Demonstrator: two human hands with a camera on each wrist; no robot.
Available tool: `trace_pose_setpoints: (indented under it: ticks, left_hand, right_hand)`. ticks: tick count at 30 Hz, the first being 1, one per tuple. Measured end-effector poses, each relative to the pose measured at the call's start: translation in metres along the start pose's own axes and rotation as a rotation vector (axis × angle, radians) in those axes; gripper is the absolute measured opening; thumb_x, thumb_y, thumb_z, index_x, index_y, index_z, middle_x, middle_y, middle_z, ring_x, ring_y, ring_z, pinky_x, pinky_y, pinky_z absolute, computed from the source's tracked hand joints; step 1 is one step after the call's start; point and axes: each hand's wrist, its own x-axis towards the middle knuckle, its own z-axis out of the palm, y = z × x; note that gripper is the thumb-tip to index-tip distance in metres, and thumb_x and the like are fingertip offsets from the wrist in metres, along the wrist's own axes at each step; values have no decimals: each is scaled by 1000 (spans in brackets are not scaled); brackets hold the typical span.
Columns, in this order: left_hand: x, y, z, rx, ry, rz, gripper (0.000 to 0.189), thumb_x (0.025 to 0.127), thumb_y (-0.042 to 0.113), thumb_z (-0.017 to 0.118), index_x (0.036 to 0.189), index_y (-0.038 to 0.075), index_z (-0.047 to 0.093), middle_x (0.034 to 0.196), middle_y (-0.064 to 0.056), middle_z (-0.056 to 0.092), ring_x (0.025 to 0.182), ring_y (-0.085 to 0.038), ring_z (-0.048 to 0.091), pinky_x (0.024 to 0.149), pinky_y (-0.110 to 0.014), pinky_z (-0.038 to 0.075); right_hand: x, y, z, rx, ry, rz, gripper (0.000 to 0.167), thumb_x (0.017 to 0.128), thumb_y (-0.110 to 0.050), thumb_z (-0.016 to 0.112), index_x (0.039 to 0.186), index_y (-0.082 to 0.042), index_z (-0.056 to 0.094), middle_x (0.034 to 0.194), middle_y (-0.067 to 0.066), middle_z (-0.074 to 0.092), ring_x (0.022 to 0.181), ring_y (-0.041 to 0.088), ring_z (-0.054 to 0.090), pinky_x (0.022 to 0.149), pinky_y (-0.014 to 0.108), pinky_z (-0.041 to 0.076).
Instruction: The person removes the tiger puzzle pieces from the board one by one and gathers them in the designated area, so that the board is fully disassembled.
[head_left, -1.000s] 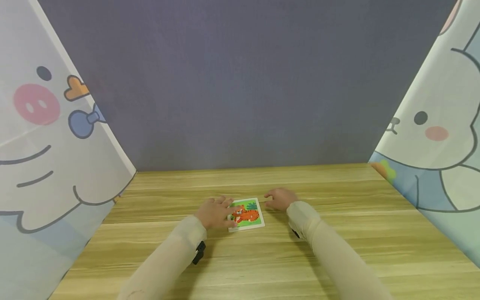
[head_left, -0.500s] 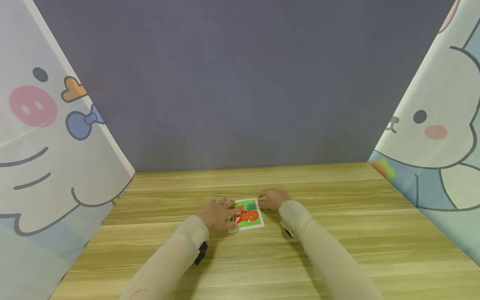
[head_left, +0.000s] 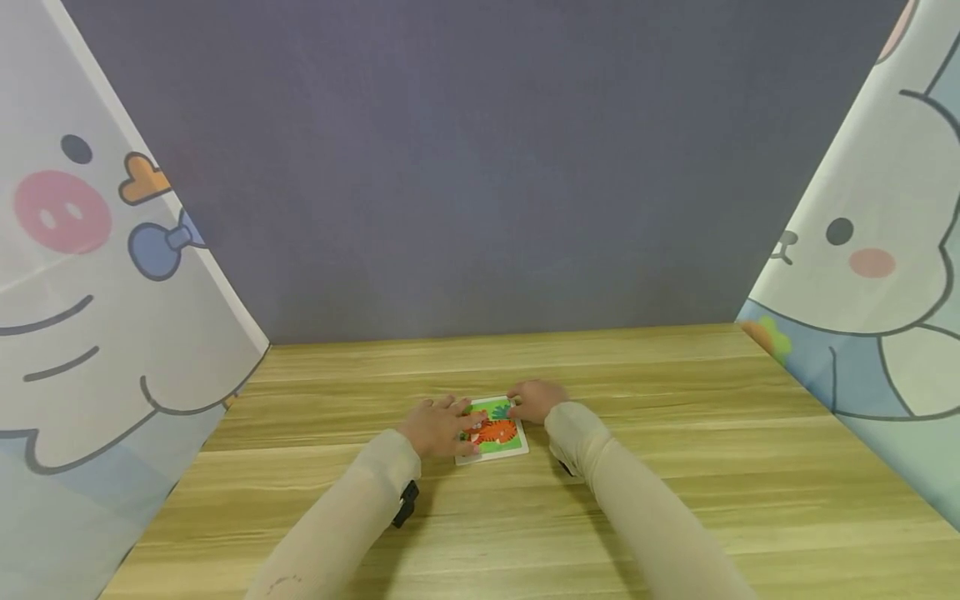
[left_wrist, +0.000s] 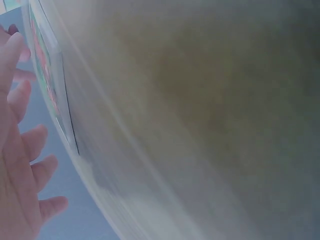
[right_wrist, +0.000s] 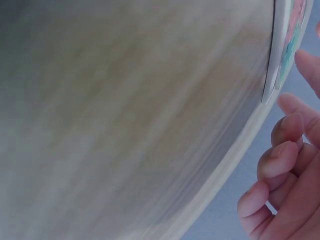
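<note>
A small square picture panel (head_left: 497, 443) with a white border and an orange tiger on green lies flat on the wooden table. My left hand (head_left: 435, 429) spreads over its left side, fingers straight and their tips overlapping the tiger. At its upper right corner is my right hand (head_left: 538, 402), with thumb and forefinger reaching over the border. In the right wrist view the panel's raised edge (right_wrist: 271, 65) shows beside the extended fingertips, while the other fingers of the right hand (right_wrist: 295, 175) are bent loosely. The left wrist view shows the panel (left_wrist: 47, 65) edge-on past spread fingers.
The wooden table (head_left: 675, 467) runs back to a dark grey wall (head_left: 487, 167). Printed cartoon panels stand on both sides, a pig-nosed figure (head_left: 67, 212) at left and a rabbit-like one (head_left: 870, 250) at right. A black wrist strap (head_left: 406, 503) sits on the left sleeve.
My right hand has moved left from beside the panel to over its upper right corner. The left hand stays on the left side, and the panel has hardly moved.
</note>
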Motion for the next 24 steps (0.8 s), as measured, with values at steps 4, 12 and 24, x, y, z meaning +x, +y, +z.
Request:
trace_pose_setpoints:
  ticks: [4,12,24]
  left_hand:
    - [1,1,0,11,-21,4,67,95,64,48,155,36,36,161,0,32,146,-24,33,115,-50,32]
    - [4,4,-1,13,-55,4,68,96,64,47,156,35,35,162,1,31,146,-24,34,115,-49,32]
    - [5,4,0,-48,-116,-26,65,97,61,49,156,36,35,162,3,30,146,-27,33,117,-50,28]
  right_hand:
    - [-3,-7,-4,8,-23,23,43,93,-33,71,131,-15,67,131,7,65,115,25,64,90,42,55]
    - [0,-11,-4,-3,-57,44,45,94,-32,70,135,-13,64,134,5,63,123,26,59,97,44,51]
    - [3,-8,0,33,-67,65,45,92,-31,72,133,-13,65,131,5,65,119,26,61,94,45,52]
